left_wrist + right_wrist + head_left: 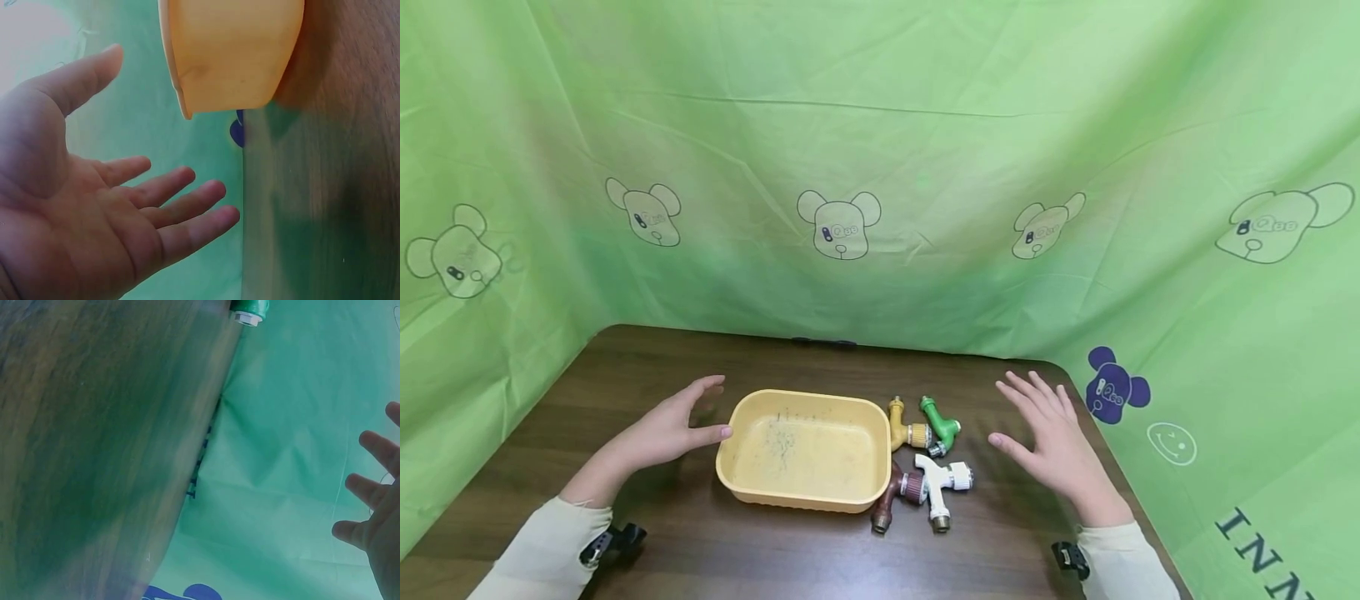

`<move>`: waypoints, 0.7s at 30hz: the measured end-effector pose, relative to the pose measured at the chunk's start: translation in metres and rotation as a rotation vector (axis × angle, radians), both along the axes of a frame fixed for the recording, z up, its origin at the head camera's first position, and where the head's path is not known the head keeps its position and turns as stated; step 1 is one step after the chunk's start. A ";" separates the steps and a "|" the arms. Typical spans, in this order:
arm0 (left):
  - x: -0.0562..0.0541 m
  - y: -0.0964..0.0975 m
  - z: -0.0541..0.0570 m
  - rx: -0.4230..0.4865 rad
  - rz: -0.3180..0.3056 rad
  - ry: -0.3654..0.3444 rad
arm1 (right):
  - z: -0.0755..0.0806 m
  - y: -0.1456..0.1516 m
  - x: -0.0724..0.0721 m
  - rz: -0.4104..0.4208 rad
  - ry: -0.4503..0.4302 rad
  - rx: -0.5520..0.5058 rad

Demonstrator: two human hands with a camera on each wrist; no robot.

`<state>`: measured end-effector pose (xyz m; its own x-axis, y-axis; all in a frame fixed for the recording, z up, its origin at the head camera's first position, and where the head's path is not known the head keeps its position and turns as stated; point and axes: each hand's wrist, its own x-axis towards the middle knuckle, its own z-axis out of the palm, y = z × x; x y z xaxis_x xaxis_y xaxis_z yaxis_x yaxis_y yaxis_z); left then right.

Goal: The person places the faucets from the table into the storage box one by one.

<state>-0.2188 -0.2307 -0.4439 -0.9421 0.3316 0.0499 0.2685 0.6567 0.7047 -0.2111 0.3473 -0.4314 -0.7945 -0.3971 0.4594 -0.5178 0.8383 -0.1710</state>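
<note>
Pre-grasp, I'd say: left hand (pixel 662 429) spread, empty, beside yellow rectangular plastic tub (pixel 820 454); right hand (pixel 1048 446) likewise, right of plastic yellow tap (pixel 897 425), green tap (pixel 947 427), white tap (pixel 936 479), brown tap (pixel 891 492). Next pick likely needs closed fingers. Tub: mouth up, long axis left-right on wood-grain surface (pixel 700 550); white tap's threaded end points personward.

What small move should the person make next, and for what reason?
Perhaps the right hand should move left and grip the green tap. This hand is spread and holds nothing, and the tap lies just left of its thumb, on the right side of the yellow tub.
</note>
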 end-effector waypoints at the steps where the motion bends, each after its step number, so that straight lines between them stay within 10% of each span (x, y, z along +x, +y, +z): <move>1: 0.000 0.000 0.000 0.017 0.004 -0.016 | 0.000 0.000 0.000 0.002 -0.003 -0.002; 21: 0.003 0.013 0.000 0.144 0.045 -0.138 | -0.004 0.000 -0.001 0.050 -0.078 -0.064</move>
